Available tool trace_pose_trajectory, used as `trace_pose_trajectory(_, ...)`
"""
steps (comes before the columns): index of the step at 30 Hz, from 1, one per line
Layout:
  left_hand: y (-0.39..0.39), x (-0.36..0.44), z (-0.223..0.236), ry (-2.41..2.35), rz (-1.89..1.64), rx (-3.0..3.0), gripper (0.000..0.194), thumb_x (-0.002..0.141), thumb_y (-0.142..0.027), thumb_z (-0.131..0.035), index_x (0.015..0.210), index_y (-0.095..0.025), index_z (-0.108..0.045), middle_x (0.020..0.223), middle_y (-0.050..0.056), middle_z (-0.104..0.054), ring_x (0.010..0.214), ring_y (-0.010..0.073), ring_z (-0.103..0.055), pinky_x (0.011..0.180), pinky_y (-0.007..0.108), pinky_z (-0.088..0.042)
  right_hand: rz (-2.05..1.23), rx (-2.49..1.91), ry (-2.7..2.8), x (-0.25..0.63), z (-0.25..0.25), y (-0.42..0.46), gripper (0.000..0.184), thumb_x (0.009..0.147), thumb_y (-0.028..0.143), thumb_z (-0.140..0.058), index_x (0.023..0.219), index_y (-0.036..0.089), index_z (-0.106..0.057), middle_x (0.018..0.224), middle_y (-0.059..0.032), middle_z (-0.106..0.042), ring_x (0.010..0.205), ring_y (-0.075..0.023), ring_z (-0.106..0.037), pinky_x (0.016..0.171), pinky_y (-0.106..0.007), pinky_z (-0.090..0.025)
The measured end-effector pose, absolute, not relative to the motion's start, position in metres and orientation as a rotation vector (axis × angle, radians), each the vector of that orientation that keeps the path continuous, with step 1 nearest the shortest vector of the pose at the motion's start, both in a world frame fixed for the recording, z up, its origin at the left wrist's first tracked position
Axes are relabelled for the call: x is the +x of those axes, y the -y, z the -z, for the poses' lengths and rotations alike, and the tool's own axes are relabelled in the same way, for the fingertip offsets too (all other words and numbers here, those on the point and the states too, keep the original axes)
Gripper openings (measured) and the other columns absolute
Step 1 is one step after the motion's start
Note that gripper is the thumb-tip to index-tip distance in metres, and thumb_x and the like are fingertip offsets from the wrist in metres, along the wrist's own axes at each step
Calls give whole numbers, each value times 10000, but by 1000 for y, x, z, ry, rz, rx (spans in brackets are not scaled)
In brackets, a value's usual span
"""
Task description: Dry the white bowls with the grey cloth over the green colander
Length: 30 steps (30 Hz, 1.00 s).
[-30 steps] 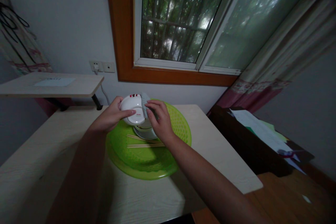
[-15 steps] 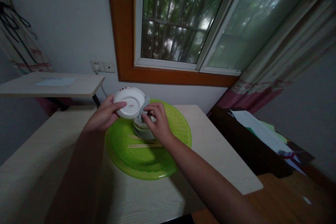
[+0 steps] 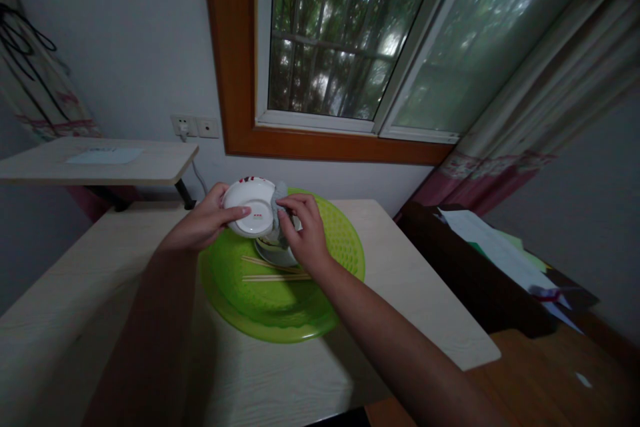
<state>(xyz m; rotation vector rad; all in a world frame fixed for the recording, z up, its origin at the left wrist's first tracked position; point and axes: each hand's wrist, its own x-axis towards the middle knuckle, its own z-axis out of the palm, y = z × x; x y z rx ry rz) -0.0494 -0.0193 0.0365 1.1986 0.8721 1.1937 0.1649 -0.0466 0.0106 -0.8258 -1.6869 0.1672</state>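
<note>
My left hand grips a white bowl by its left side, the thumb on the underside near the foot ring. The bowl is tilted so that its base faces me. In my right hand is a grey cloth, pressed against the bowl's right edge. Below, a second bowl, mostly hidden by my hands, stands on a white dish in a round green plastic basket. Several pale chopsticks lie in the basket in front of the dish.
The basket stands on a light wooden table. A raised shelf with a sheet of paper is at the left. A window is behind. Papers lie on a dark piece of furniture at the right.
The bowl has turned and moved slightly right and down in my left hand. My right hand has shifted a little with the cloth along the bowl's edge.
</note>
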Motion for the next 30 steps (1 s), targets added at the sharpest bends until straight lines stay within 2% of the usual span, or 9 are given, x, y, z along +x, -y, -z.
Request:
trace_pose_trajectory(5,19,-44,-33,-945,-1120,1286,554,630,-249,-865,1073,-186,-537,1015,43,-662,897,218,-660,756,323,-526,-184,-822,1676,166,-9,42,221,982,203,-575,1155,276,-691,1112,-60,-614,1087,-197,-587,971,-384,-494)
trace_pose_trajectory(12,16,-40,-39,-837,-1303,1065,547,630,-208,-857,1075,-169,-540,1126,59,-669,988,198,-664,884,327,-531,-212,-849,1658,164,-7,43,158,958,227,-615,1097,255,-684,1080,-66,-600,1044,-198,-590,879,-364,-524)
trace_pose_trajectory(19,14,-41,-43,-781,-1354,1018,482,685,-197,-810,1092,-153,-555,1112,98,-702,1076,251,-666,970,409,-525,-229,-741,1845,160,-2,41,78,924,209,-651,986,231,-694,948,-39,-631,932,-177,-611,838,-337,-525)
trace_pose_trajectory(23,15,-41,-43,-809,-1371,1018,463,680,-196,-818,1050,-180,-540,1109,72,-690,1064,244,-664,960,396,-534,-234,-779,1838,159,-4,43,72,919,220,-648,975,234,-692,942,-37,-648,926,-180,-617,842,-341,-529)
trace_pose_trajectory(30,15,-45,-34,-897,-1231,1156,569,631,-243,-870,1077,-188,-521,1096,40,-657,957,195,-659,841,325,-540,-222,-844,1640,165,-11,44,144,922,203,-637,1041,245,-708,992,-48,-635,922,-181,-610,793,-322,-527)
